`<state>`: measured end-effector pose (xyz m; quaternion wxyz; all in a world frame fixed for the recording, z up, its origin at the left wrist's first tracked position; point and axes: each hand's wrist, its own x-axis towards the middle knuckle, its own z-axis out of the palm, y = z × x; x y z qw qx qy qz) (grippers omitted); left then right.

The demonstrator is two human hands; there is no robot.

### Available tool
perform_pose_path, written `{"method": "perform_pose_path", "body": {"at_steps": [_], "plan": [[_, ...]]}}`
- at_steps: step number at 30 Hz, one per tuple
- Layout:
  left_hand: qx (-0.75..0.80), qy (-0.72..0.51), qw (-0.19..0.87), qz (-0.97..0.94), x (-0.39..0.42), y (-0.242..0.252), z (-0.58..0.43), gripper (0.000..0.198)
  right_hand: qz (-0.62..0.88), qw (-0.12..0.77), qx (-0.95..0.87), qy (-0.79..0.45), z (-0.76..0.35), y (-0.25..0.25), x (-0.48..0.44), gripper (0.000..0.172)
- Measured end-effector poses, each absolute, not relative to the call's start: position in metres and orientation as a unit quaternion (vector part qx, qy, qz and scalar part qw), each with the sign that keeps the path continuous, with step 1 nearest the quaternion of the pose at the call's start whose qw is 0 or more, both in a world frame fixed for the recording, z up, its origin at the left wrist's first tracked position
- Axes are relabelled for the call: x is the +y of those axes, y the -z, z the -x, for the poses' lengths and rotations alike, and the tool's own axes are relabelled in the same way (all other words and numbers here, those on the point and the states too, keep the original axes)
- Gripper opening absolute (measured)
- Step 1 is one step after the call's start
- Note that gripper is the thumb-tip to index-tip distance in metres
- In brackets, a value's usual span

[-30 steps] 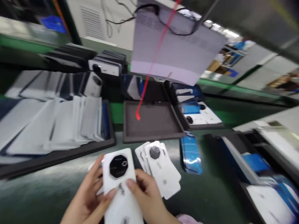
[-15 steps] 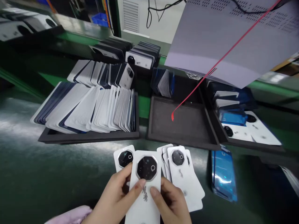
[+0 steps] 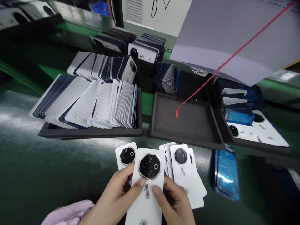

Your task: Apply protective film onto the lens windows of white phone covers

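Between my two hands is a white phone back cover (image 3: pixel 146 203) with a black octagonal camera area near its top and dark lettering below. My left hand (image 3: pixel 119 193) grips its left side, thumb lying on the front just under the camera area. On the right side my right hand (image 3: pixel 173 200) holds it, thumb beside the lettering. Another white cover (image 3: pixel 119 156) lies on the table behind my left hand, partly hidden. Beyond my right hand, several overlapping white covers (image 3: pixel 187 175) are fanned out on the table.
A dark tray (image 3: pixel 93 132) packed with upright white and dark blue covers stands at left. Beside it is a dark tray (image 3: pixel 185 140) with a red strap (image 3: pixel 225 64) hanging over it. Blue film-covered pieces (image 3: pixel 226 175) lie at right, near another tray (image 3: pixel 262 145) holding covers.
The view has shifted slightly, so the trays sit a little higher in the picture. Both hands keep the same hold on the cover, which appears slightly raised.
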<state>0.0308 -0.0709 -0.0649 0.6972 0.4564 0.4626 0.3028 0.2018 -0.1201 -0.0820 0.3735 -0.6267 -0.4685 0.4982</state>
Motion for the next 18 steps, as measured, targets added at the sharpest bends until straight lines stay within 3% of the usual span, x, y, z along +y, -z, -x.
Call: {"method": "perform_pose_path", "body": {"at_steps": [2, 3, 5, 6, 10, 15, 18], "plan": [[0.474, -0.286, 0.683, -0.477, -0.07, 0.064, -0.032, 0.026, 0.641, 0.39, -0.495, -0.438, -0.201, 0.083, -0.12, 0.02], [0.478, -0.277, 0.674, -0.49, -0.069, 0.064, -0.033, 0.025, 0.648, 0.403, -0.51, -0.396, -0.202, 0.083, -0.119, 0.022], [0.479, -0.263, 0.657, -0.52, -0.067, 0.064, -0.035, 0.024, 0.654, 0.428, -0.542, -0.308, -0.203, 0.081, -0.116, 0.054], [0.477, -0.257, 0.65, -0.532, -0.067, 0.064, -0.036, 0.023, 0.648, 0.436, -0.562, -0.274, -0.206, 0.079, -0.113, 0.056], [0.479, -0.243, 0.642, -0.547, -0.071, 0.066, -0.039, 0.023, 0.611, 0.441, -0.603, -0.261, -0.222, 0.07, -0.105, 0.017], [0.491, -0.237, 0.66, -0.517, -0.074, 0.067, -0.043, 0.03, 0.648, 0.57, -0.483, -0.145, -0.228, 0.064, -0.119, 0.021], [0.484, -0.258, 0.666, -0.506, -0.073, 0.067, -0.045, 0.027, 0.603, 0.522, -0.581, -0.161, -0.207, 0.068, -0.136, 0.024]]}}
